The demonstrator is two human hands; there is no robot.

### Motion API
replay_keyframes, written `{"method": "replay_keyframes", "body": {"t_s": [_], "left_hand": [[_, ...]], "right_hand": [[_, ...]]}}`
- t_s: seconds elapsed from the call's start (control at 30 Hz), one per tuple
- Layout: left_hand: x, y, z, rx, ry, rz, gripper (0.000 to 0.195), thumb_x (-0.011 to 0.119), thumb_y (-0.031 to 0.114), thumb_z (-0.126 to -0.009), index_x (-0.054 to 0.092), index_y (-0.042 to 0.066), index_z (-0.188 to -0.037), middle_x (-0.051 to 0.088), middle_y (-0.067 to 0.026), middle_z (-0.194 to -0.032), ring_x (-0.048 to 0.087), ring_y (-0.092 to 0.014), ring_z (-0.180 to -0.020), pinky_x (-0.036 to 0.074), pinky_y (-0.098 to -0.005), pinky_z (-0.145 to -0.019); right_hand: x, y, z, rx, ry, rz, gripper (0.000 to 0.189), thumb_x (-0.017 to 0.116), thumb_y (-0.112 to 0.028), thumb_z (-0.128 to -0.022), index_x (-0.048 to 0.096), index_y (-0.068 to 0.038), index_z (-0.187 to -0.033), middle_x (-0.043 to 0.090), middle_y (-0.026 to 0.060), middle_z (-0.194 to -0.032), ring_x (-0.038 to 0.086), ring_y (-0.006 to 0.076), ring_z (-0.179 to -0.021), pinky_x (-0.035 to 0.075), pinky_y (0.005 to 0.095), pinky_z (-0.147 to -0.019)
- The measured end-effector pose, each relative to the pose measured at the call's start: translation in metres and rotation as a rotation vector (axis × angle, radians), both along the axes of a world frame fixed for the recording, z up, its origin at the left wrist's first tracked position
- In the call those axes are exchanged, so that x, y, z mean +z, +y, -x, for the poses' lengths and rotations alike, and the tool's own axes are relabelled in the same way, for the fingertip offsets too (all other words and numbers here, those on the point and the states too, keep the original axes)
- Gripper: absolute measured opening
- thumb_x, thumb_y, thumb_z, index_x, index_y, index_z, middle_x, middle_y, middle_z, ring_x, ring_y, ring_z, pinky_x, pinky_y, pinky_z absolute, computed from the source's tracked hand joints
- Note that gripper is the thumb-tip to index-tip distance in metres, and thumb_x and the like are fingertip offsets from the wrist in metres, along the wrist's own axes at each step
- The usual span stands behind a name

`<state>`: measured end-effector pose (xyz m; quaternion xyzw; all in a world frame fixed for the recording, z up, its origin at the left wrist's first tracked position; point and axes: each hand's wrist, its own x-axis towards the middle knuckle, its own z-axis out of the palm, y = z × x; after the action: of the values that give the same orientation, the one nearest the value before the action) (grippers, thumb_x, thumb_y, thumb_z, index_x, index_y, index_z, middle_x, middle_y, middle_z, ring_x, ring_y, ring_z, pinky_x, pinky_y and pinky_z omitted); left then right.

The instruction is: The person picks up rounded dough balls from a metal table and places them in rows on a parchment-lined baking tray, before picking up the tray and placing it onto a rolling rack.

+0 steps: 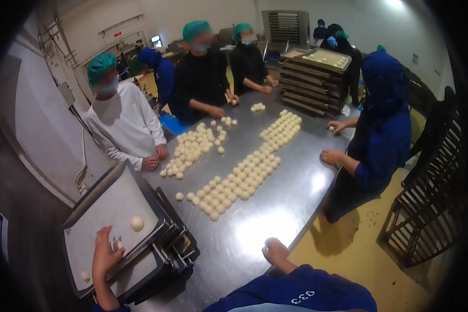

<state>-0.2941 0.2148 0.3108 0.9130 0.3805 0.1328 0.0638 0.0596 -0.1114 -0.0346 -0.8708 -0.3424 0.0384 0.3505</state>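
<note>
My left hand (106,249) is over the top baking tray (82,218), its fingers spread beside a dough ball (118,245); whether it grips the ball is unclear. Two more dough balls lie on the lined tray, one (137,224) towards the table side and one (85,276) near the corner closest to me. My right hand (275,251) is curled with the palm down on the metal table (238,230) near its edge; anything under its fingers is hidden. Close rows of dough balls (238,179) run along the table, and a loose heap (193,148) lies to their left.
More trays (171,249) are stacked beneath the top one. Another tray stack (312,82) stands at the far end. Several people surround the table; a person in blue (386,117) is on the right, one in white (121,113) on the left. A slatted rack (421,218) is at right.
</note>
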Motion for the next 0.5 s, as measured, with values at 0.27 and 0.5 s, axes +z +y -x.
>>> {"method": "replay_keyframes", "body": {"t_s": [0.27,0.5], "left_hand": [[0.053,-0.176,-0.134,-0.414,-0.246,0.193,0.051,0.072,0.012,-0.081,0.057,0.004,-0.129,0.058,-0.0172,-0.129,0.053,-0.034,-0.123,0.038,-0.0403,-0.106],[-0.117,-0.199,-0.286,-0.407,-0.119,0.401,0.038,0.070,0.016,-0.084,0.061,0.009,-0.120,0.063,-0.0139,-0.118,0.057,-0.035,-0.113,0.044,-0.0421,-0.098]], "right_hand": [[0.016,0.014,-0.043,0.582,0.023,0.222,0.021,0.059,-0.022,-0.082,0.066,-0.011,-0.099,0.068,0.0140,-0.090,0.066,0.0316,-0.087,0.053,0.0465,-0.076],[-0.067,0.019,-0.150,0.527,-0.007,0.325,0.023,0.050,-0.027,-0.095,0.065,-0.011,-0.103,0.069,0.0134,-0.083,0.067,0.0315,-0.073,0.052,0.0455,-0.061]]}}
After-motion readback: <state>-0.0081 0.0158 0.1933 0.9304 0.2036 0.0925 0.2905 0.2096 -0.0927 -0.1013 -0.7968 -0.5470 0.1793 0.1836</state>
